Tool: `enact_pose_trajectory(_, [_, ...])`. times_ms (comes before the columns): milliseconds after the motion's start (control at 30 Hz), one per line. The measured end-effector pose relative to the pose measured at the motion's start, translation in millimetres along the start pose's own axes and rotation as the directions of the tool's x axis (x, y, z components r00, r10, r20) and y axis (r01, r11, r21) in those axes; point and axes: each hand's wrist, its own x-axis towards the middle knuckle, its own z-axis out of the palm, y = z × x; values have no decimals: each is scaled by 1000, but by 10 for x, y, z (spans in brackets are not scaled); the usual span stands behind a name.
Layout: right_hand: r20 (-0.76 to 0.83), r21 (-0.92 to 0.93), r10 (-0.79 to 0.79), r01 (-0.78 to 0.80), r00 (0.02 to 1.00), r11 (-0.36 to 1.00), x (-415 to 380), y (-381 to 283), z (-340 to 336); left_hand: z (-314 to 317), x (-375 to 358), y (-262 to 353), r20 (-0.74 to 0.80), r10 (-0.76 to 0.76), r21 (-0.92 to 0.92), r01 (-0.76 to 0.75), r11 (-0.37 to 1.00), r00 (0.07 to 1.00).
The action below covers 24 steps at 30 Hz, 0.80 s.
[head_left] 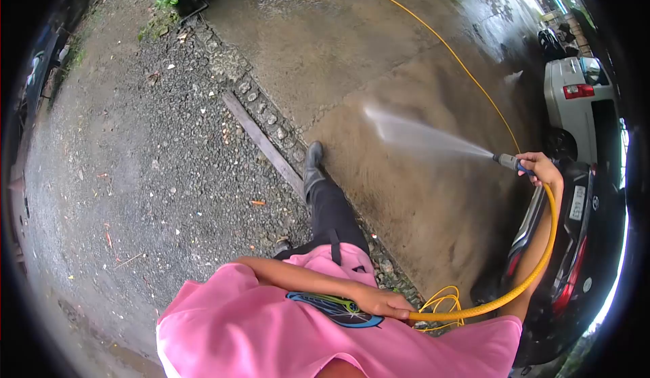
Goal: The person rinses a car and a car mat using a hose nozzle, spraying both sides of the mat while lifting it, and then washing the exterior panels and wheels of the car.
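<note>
My right hand [539,169] is stretched out to the right, its fingers wrapped round a hose spray nozzle [506,161] with a grey and blue body. A white jet of water [426,137] shoots from its tip toward the left, onto the wet concrete [379,195]. From the nozzle a thick yellow hose [545,259] curves down along my right arm to my waist. There my left hand [386,303] is closed on the hose, in front of my pink shirt [271,330].
A black car [572,249] stands close on my right, with a white vehicle [575,100] beyond it. Yellow hose line [467,70] crosses the concrete. A wooden plank [261,137] lies along the gravel [183,175] on the left. My boot [314,161] is at the concrete edge.
</note>
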Motion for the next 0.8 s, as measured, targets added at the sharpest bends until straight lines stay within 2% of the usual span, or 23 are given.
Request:
enact_pose_trajectory(67, [-4, -24, -53, 52, 999, 998, 496, -635, -272, -733, -16, 485, -20, -39, 1, 39, 999, 999])
enact_pose_trajectory(100, [-36, -48, -91, 89, 995, 995, 765, -1014, -439, -1207, -16, 771, -27, -84, 29, 84, 996, 996])
enact_pose_trajectory(133, [-17, -56, -103, 102, 995, 993, 1072, -1420, -605, -1629, -25, 988, -47, -62, 101, 67, 993, 997])
enact_pose_trajectory(233, [101, -98, -119, 129, 988, 987, 1923, -2565, -803, -2497, 73, 1677, -47, -16, 99, 21, 995, 999])
enact_pose_trajectory(300, [255, -116, -137, 171, 957, 978, 2305, -3423, -964, -2878, 237, 2166, -77, -1, 126, 11, 992, 997])
enact_pose_trajectory(367, [274, -130, -167, 208, 947, 969, 2697, -4209, -1371, -3328, 314, 2720, -87, -58, 186, 74, 980, 995])
enact_pose_trajectory(433, [186, -153, -291, 320, 938, 935, 3048, -4952, -1758, -3679, 332, 3110, -147, -12, 201, 41, 979, 989])
enact_pose_trajectory(533, [207, -289, -312, 363, 927, 886, 3473, -5982, -2148, -4508, 221, 3699, -215, 103, 229, -53, 972, 971])
enact_pose_trajectory(567, [234, -339, -286, 354, 929, 872, 3622, -6289, -2231, -4861, 144, 3944, -210, 91, 261, -34, 965, 974])
enact_pose_trajectory(633, [173, -365, -320, 362, 932, 858, 4003, -6774, -2489, -5422, 78, 4308, -166, 59, 154, -33, 987, 984])
enact_pose_trajectory(700, [106, -269, -318, 335, 942, 903, 4332, -7179, -2734, -6122, -89, 4798, -119, 4, 167, 16, 986, 993])
enact_pose_trajectory(767, [90, -239, -337, 349, 937, 906, 4771, -7472, -3036, -6612, -64, 5033, -48, -62, 33, 63, 997, 997])
enact_pose_trajectory(800, [90, -250, -321, 333, 943, 909, 4951, -7593, -3199, -6819, -34, 5153, -57, -71, 47, 74, 996, 996])
